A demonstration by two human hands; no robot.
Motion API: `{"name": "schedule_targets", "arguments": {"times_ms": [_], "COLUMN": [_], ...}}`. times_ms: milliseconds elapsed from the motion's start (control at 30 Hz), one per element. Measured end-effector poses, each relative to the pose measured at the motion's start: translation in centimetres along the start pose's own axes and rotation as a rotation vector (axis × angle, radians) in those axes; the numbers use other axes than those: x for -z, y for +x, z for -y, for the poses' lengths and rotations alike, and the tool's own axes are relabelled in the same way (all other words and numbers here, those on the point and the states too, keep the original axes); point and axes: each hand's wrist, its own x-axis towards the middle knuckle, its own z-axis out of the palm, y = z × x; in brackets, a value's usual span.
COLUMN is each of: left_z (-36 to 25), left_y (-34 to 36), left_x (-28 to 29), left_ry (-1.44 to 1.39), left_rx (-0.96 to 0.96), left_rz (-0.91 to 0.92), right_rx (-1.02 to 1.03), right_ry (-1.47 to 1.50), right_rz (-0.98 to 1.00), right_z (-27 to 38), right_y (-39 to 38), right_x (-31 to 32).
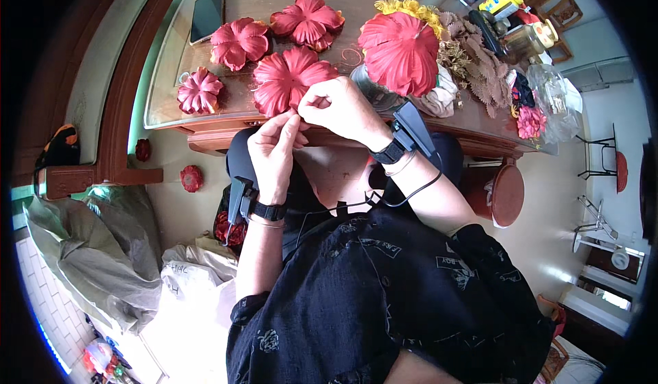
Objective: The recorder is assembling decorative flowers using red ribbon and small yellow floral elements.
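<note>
My left hand (275, 152) and my right hand (341, 112) meet at the table's near edge, fingertips pinched close together. Whatever lies between the fingertips is too small to make out. Just beyond them is a large red artificial flower (291, 79), its lower petals close to my fingers. Two more red flowers, one upper (308, 19) and one to its left (240, 43), lie farther back, with a smaller red flower (200, 91) at the left. Right of my hands, a big stack of red petals (399, 52) sits on top of a clear jar (373, 91).
A phone (208, 17) lies on the glass-topped wooden table. Yellow trim (411, 13), brown leaf-shaped pieces (485, 76), jars (524, 45) and a plastic bag (556, 103) crowd its right side. A red stool (506, 195) stands below right; grey sacks (96, 247) lie left.
</note>
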Motion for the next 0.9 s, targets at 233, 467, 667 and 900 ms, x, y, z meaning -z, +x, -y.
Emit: {"name": "schedule_targets", "arguments": {"times_ms": [233,467,667,900], "left_z": [-0.4,-0.4,-0.3,0.6], "left_y": [0.2,0.3,0.4,0.0], "left_x": [-0.2,-0.2,-0.1,-1.2], "left_ry": [-0.012,-0.084,0.042,0.358], "left_rx": [0.024,0.085,0.108,-0.324], "left_rz": [0.019,-0.002,-0.059,-0.163], "right_rx": [0.002,-0.012,-0.128,-0.144], "right_ry": [0.042,0.130,0.291,0.367], "right_rz": [-0.044,-0.001,-0.006,-0.008], "right_z": [0.2,-0.1,-1.0,-0.9], "right_y": [-0.2,-0.3,-0.3,-0.5], "right_x": [-0.2,0.2,1.0,1.1]}}
